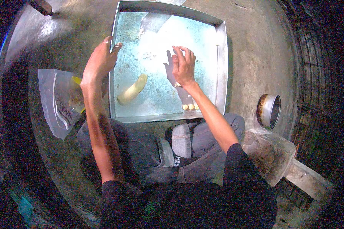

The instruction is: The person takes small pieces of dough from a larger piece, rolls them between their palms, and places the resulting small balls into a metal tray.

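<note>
A square, shallow metal tray (221, 68) lies on the floor in front of my crossed legs. My left hand (99, 61) grips its left wall, thumb over the inner side. A thick, pale roll of dough (133, 89) rests inside the tray at the lower left. Over the right half of the tray is my right hand (184, 64), fingers loosely bent and parted, with nothing visible in them; its shadow falls on the metal. Small round dough balls (191, 106) sit in a row by the near wall, partly hidden by my right forearm. Another small pale piece (177, 84) shows beside my right wrist.
A clear plastic bag (50, 100) bearing writing lies left of the tray, partly behind my left forearm. On the right a metal pot (269, 111) stands on the concrete floor (246, 65), near a rough masonry block (268, 153). A wooden post (41, 7) is at the upper left.
</note>
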Tool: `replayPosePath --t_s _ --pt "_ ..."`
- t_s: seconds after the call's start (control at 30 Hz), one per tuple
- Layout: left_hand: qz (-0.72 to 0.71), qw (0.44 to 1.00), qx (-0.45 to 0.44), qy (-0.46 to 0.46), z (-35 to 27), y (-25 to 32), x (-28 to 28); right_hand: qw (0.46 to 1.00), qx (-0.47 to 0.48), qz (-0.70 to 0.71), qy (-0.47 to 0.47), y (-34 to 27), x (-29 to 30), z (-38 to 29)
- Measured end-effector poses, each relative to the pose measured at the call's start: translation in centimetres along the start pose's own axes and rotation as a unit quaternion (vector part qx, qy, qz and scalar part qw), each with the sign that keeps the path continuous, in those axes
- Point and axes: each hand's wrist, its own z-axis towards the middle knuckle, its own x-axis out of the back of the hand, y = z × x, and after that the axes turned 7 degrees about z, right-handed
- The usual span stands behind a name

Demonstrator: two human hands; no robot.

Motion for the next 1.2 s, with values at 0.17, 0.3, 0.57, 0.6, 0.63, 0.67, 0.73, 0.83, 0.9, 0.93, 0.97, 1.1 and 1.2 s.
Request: replayPosePath --t_s 0.17,0.3,0.57,0.6,0.63,0.67,0.73,0.83,0.9,0.93,0.97,1.1,1.2 --pt "0.026 1.0 0.006 -0.011 -0.2 0.8 0.5 0.998 -0.017 0.049 -0.038 0.2 1.6 0.5" --pt "0.046 0.999 0.003 -0.006 0.1 0.4 0.2 0.982 -0.081 0.041 -0.167 1.1 5.2 -0.9" --pt "0.04 0.999 0.003 -0.011 -0.1 -0.2 0.3 0.965 -0.069 0.001 -0.255 -1.7 8.5 -5.0" --pt "0.037 0.999 0.0 -0.017 0.1 0.0 0.2 0.965 -0.068 0.002 -0.255 -1.6 8.4 -5.3" --pt "0.034 0.999 -0.003 -0.022 0.2 0.1 0.3 0.965 -0.068 0.002 -0.255 -1.5 8.3 -5.6" --pt "0.026 1.0 0.003 -0.013 -0.1 0.2 0.1 0.965 -0.069 0.006 -0.253 -1.4 8.3 -5.7" --pt "0.026 1.0 0.005 -0.016 0.1 0.1 -0.3 0.966 -0.075 0.008 -0.248 -1.3 8.3 -5.9" --pt "0.044 0.999 0.003 -0.014 -0.4 0.6 0.1 0.967 -0.05 0.013 -0.251 -1.5 8.2 -5.7" --pt "0.033 0.999 0.013 -0.02 -0.4 0.3 0.2 0.963 -0.038 0.014 -0.267 -1.8 8.4 -5.4" --pt "0.032 0.999 0.002 -0.015 -0.3 0.1 0.2 0.961 -0.032 0.015 -0.276 -1.9 8.5 -5.3" --pt "0.031 0.999 -0.009 -0.01 -0.2 -0.2 0.1 0.96 -0.032 0.017 -0.277 -1.8 8.4 -5.4" --pt "0.042 0.998 -0.038 0.018 -0.6 0.2 0.2 0.957 -0.05 0.035 -0.282 -2.0 8.8 -5.4" --pt "0.022 1.0 -0.013 0.003 -0.8 0.7 0.3 0.958 -0.053 0.036 -0.281 -1.7 8.9 -5.8"
